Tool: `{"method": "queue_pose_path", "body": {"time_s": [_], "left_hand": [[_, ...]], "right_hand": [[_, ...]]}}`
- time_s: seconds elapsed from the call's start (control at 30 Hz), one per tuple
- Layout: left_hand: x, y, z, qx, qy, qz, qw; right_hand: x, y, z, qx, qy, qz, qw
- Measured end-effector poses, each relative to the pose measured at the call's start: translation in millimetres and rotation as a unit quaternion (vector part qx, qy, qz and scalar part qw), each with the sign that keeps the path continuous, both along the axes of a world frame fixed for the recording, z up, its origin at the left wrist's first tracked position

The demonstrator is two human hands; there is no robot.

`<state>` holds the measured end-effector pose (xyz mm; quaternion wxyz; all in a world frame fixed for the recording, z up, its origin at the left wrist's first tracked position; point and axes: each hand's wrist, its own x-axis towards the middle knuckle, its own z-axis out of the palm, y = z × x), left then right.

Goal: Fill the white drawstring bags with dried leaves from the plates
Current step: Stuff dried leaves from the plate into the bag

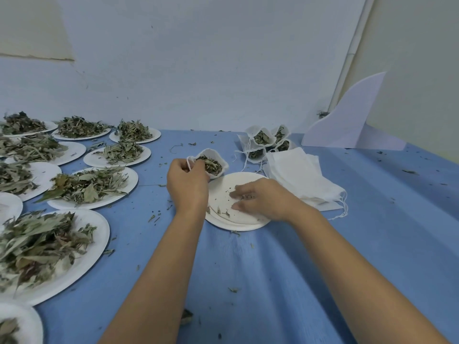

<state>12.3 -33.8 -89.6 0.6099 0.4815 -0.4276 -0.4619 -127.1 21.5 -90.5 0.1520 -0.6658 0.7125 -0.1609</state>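
While L hand (188, 181) pinches bag (213, 164) at its rim, mouth up, R hand (259, 198) rests loose-fingered on plate (238, 227) scraps (225, 213), w/ bag just beyond-left of it.

Tablecloth (273, 269) plain blue, speckled with dark leaf crumbs (233, 290). Plates (99, 234) plain white. Dried leaves (87, 184) grey-green, some brown and reddish. Held bag (213, 152) white, dark green inside. Filled bags (253, 131) and stack of empty bags (298, 175) white. Board (347, 122) pale lilac-white. Wall (198, 70) bluish white, beige patch (29, 26).
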Motion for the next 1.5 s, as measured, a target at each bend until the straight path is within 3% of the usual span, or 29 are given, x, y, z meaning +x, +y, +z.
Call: {"method": "queue_pose_path", "body": {"time_s": [0.17,0.47,0.73,0.83,0.93,1.17,1.27,1.4,1.5], "left_hand": [[0,-2,0,0.026,0.03,0.003,0.999],[2,-4,1,0.015,0.054,0.031,0.998],[10,-11,4,-0.039,0.052,0.067,0.996],[9,-9,3,-0.036,0.066,0.049,0.996],[9,-9,3,-0.038,0.071,0.049,0.996],[10,-12,0,-0.015,0.095,0.055,0.994],[10,-13,0,-0.011,0.1,0.054,0.993],[7,-14,-1,-0.007,0.104,0.049,0.993],[6,-13,-2,-0.002,0.096,0.044,0.994]], "right_hand": [[3,-2,-18,-0.145,-0.113,-0.034,0.982],[27,-9,-17,-0.214,-0.155,-0.029,0.964],[44,-4,-16,-0.155,-0.054,0.044,0.986],[49,-4,-16,-0.181,0.031,0.06,0.981],[56,-6,-18,-0.142,0.1,0.122,0.977],[67,-4,-22,-0.175,0.133,0.135,0.966],[71,-2,-21,-0.191,0.081,0.128,0.97],[58,-2,-13,-0.252,-0.107,-0.009,0.962],[36,-2,-7,-0.232,-0.133,-0.056,0.962]]}}
